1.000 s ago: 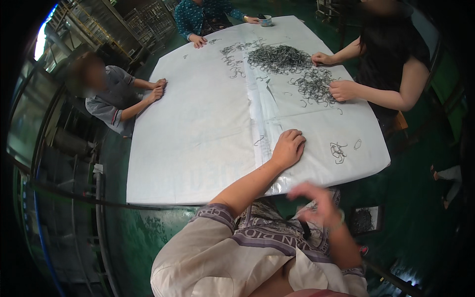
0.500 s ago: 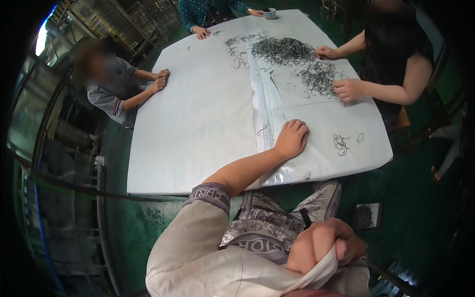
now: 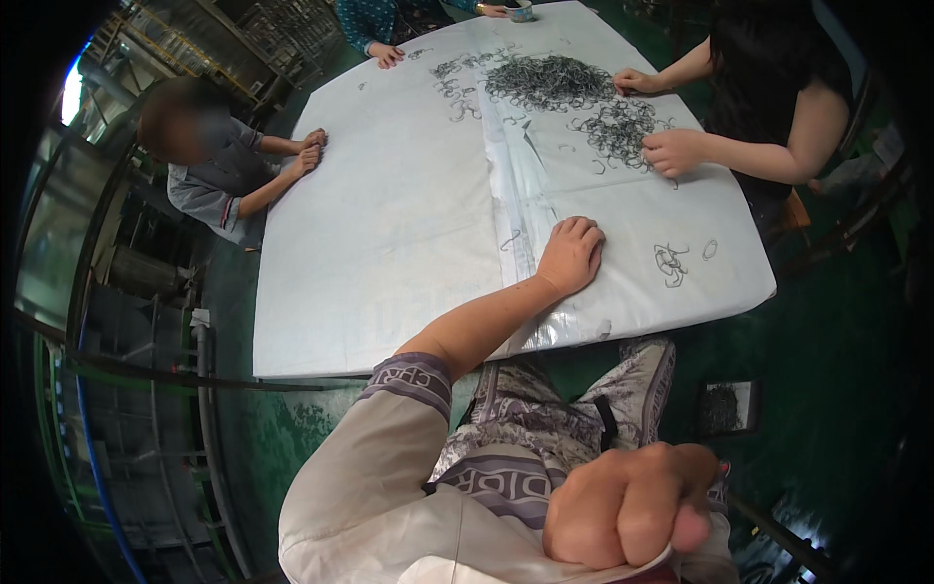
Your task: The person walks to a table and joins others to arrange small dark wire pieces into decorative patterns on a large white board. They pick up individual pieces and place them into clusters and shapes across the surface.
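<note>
My left hand (image 3: 572,257) rests palm-down on the white-covered table (image 3: 389,234), fingers loosely bent on the surface and nothing visible in them. Left of it lies one thin, dark, S-curved piece (image 3: 511,239). To its right are a small tangle of similar curved pieces (image 3: 669,265) and a lone oval ring (image 3: 709,249). Close in front of my body, my right hand (image 3: 623,506) is closed on the edge of my light shirt (image 3: 467,550); its fingertips are partly hidden.
A large heap of dark curved pieces (image 3: 550,80) and a smaller one (image 3: 618,131) lie farther off. A person at the right (image 3: 778,107) handles the smaller heap. Other people sit at the left (image 3: 219,175) and far side (image 3: 404,19). A box (image 3: 728,407) stands on the green floor.
My right hand has come nearer and lower, still at the shirt edge. The table has shifted slightly upward in view. My left hand stays at its spot on the table.
</note>
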